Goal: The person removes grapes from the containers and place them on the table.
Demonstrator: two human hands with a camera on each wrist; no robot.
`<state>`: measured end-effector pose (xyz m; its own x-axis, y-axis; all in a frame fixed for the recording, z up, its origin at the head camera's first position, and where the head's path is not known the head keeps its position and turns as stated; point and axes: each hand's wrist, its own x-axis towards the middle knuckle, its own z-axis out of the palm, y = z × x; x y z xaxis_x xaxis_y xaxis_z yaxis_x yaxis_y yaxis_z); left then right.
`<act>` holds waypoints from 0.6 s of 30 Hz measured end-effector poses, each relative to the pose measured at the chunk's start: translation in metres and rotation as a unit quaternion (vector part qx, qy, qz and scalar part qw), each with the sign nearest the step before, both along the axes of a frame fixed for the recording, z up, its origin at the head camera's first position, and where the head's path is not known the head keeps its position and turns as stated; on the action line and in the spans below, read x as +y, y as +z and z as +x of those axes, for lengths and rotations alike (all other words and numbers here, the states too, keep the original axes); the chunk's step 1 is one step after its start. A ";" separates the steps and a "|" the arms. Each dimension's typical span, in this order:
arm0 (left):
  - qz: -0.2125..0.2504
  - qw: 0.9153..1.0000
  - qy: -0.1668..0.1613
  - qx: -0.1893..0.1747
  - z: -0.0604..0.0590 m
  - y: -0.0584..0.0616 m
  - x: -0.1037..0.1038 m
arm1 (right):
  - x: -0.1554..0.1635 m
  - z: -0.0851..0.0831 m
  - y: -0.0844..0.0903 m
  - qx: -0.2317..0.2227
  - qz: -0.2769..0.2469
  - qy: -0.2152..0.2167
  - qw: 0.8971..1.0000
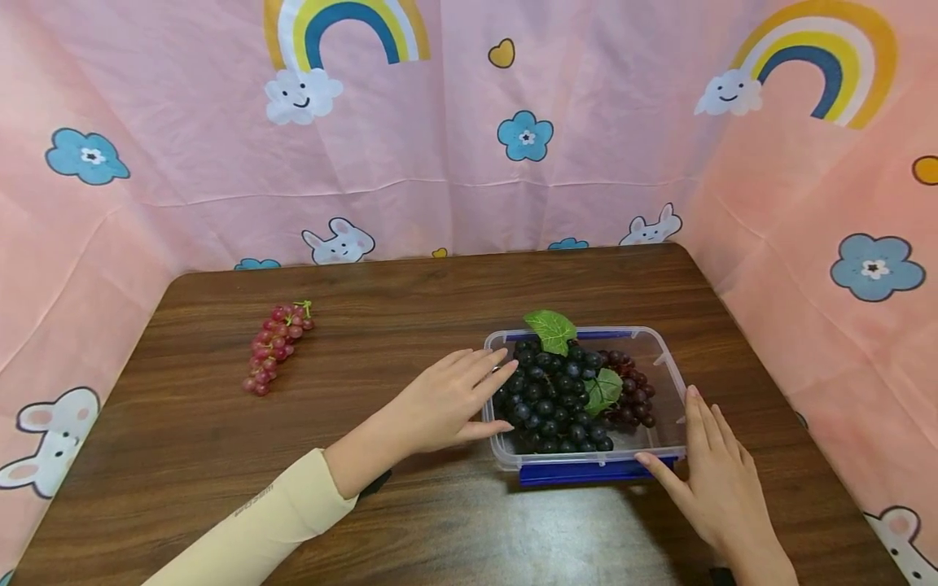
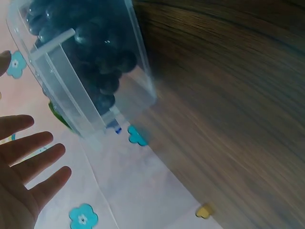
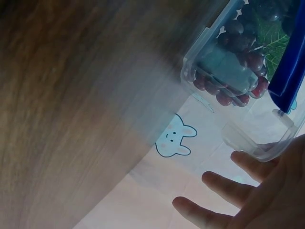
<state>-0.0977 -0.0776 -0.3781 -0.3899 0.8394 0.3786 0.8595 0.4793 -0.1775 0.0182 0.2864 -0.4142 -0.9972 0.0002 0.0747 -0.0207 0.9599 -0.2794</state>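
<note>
A clear plastic box with blue clip flaps stands on the table, without a lid on it. Inside lie a bunch of black grapes and, to its right, a bunch of dark red grapes. Green leaves stick up among them, one reaching over the back rim. My left hand is at the box's left rim, fingers stretched and spread, holding nothing. At the front right corner my right hand rests with straight fingers along the side and the thumb at the front rim.
A bunch of pinkish red grapes lies on the left part of the brown wooden table. Pink cloth printed with rainbows, flowers and rabbits hangs behind the table and on both sides.
</note>
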 end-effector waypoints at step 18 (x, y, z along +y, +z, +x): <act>-0.142 0.989 -0.022 -0.034 0.003 0.008 0.045 | -0.001 0.000 0.002 -0.013 -0.006 -0.008 1.000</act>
<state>-0.0950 -0.0325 -0.3697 -0.3666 0.9250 0.0998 0.8934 0.3800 -0.2396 0.0182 0.2853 -0.4122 -0.9987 0.0161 0.0491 0.0011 0.9569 -0.2903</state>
